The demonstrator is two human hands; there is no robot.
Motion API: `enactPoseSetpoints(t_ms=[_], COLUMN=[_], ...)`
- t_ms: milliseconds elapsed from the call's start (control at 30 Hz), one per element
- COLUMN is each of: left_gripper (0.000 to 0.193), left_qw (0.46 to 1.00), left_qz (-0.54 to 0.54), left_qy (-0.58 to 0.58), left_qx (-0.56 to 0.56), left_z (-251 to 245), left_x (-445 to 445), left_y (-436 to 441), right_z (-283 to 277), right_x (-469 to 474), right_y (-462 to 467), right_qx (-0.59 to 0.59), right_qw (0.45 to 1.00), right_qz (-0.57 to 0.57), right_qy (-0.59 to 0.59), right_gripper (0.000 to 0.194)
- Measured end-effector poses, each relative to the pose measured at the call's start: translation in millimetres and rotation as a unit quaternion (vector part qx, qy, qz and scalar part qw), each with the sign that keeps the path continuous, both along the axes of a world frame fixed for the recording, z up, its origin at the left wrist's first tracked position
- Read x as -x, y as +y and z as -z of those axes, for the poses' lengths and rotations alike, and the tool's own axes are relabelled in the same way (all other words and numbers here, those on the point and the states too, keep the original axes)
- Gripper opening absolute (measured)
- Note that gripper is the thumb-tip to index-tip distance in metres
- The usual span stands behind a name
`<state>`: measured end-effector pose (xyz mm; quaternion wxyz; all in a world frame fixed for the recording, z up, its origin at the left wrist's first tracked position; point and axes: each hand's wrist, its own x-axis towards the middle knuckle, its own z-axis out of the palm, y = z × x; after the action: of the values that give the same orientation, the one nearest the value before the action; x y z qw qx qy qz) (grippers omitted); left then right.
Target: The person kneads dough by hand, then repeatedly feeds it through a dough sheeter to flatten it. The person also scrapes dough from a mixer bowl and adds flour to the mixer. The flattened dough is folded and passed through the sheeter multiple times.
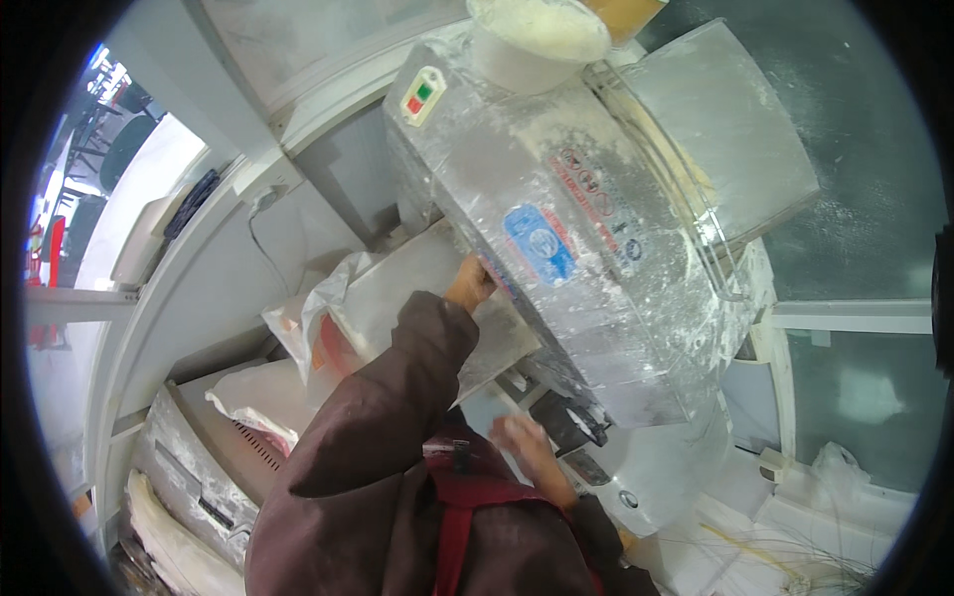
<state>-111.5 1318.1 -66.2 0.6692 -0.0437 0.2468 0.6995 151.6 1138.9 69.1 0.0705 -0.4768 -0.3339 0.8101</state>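
Note:
A large stainless steel machine point(477, 164), dusted with flour and likely for dough, stands slantwise before me. Its top bears a blue sticker point(540, 244) and red printed warnings. My left hand point(472, 283) is at the machine's near lower edge, above a flat metal plate point(425, 268); its fingertips are partly hidden there. Blurred, my right hand point(528, 447) hovers low in front of my red apron point(477, 477), near the machine's dark handwheel or knob point(585, 425). I see nothing held in it.
A white tub of flour point(536, 45) rests on the machine's far end, by a green-and-red switch point(423, 95). Wire guard bars point(693, 194) border a metal tray point(734, 127). Flour sacks point(261, 395) lie at left; a power cord point(261, 231) hangs from the wall.

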Motion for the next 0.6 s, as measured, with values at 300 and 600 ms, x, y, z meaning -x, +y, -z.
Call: enactPoseSetpoints(t_ms=[300, 600], left_gripper=[0.046, 0.044], left_qw=[0.985, 0.974], left_qz=[-0.057, -0.072], left_qy=[0.015, 0.029], left_qx=[0.160, 0.214], left_z=[-21.0, -37.0], left_x=[33.3, 34.8], left_y=[-123.5, -176.6], right_z=[177.1, 166.2], right_x=[73.0, 108.5], right_y=[107.5, 115.1], right_qx=[-0.041, 0.011], right_qw=[0.919, 0.935], right_qz=[0.389, 0.335], right_qy=[0.045, -0.115], right_gripper=[0.054, 0.049])
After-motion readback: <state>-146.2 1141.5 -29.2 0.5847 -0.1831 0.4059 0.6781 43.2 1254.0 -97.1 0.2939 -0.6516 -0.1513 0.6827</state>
